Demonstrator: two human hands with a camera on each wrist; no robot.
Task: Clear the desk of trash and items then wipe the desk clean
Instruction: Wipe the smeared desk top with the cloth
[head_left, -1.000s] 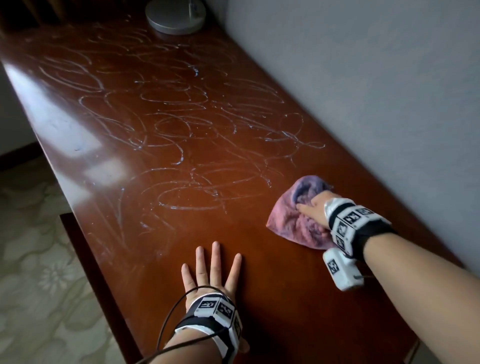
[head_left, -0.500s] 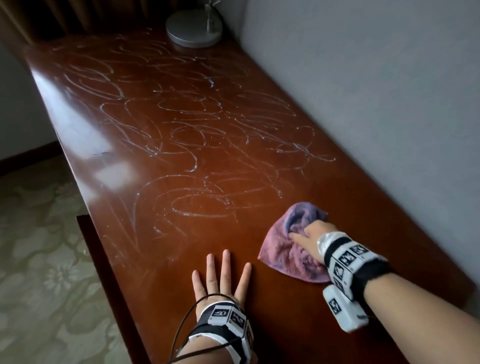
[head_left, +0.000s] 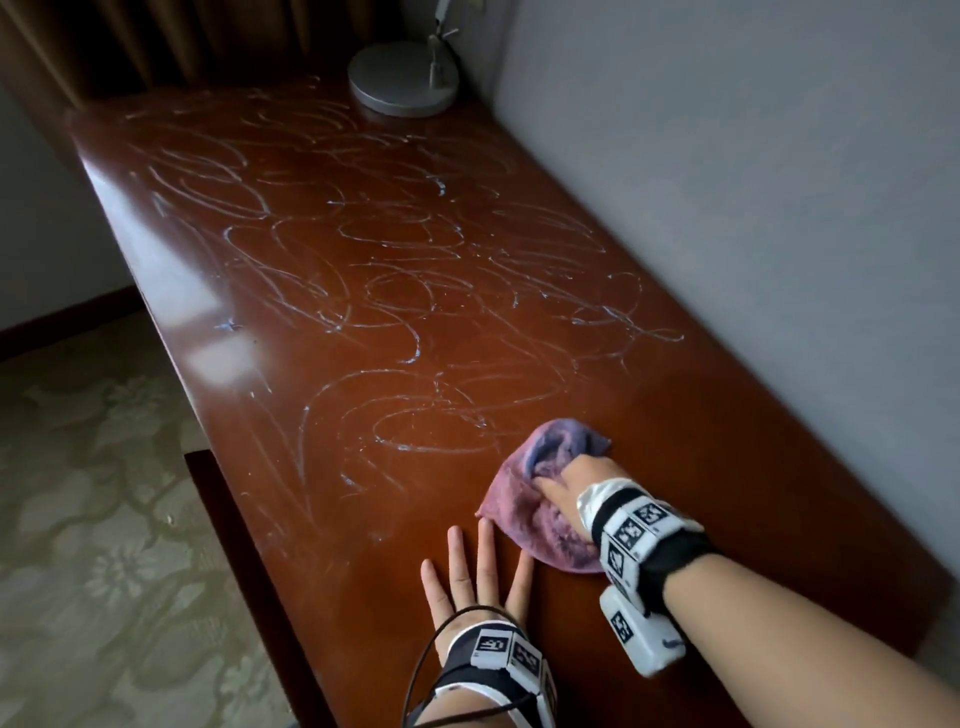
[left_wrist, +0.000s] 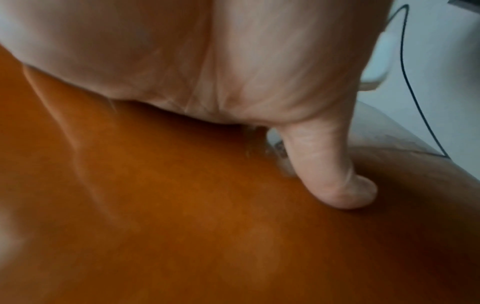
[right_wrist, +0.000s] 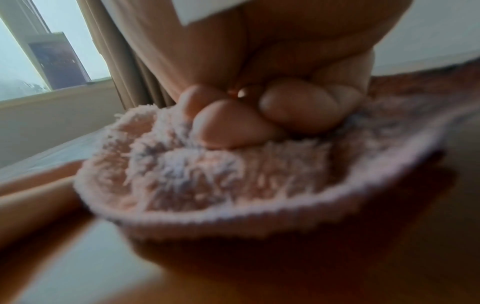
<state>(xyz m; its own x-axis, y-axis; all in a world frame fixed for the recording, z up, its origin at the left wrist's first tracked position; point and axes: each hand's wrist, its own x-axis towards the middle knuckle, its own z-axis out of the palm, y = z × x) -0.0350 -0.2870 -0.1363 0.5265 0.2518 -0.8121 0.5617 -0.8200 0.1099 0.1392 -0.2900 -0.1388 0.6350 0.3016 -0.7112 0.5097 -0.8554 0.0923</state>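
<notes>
A long glossy brown desk (head_left: 322, 467) is covered with whitish looping smear marks (head_left: 395, 291). A pink and purple fluffy cloth (head_left: 540, 519) lies on its near part, and my right hand (head_left: 571, 483) grips it with curled fingers (right_wrist: 228, 127) bunched into the pile of the cloth (right_wrist: 197, 176). My left hand (head_left: 478, 566) lies flat on the desk just left of the cloth, fingers spread and straight. In the left wrist view the thumb (left_wrist: 335, 181) presses on the desk top (left_wrist: 182, 226).
A round silver lamp base (head_left: 402, 78) stands at the far end by the grey wall (head_left: 753, 182). Dark curtains (head_left: 171, 41) hang behind the desk. The desk's left edge drops to a patterned carpet (head_left: 93, 545).
My right hand has dragged the cloth toward me and leftward, close to my left hand. The left hand has stayed flat in place. The head view has tilted up a little.
</notes>
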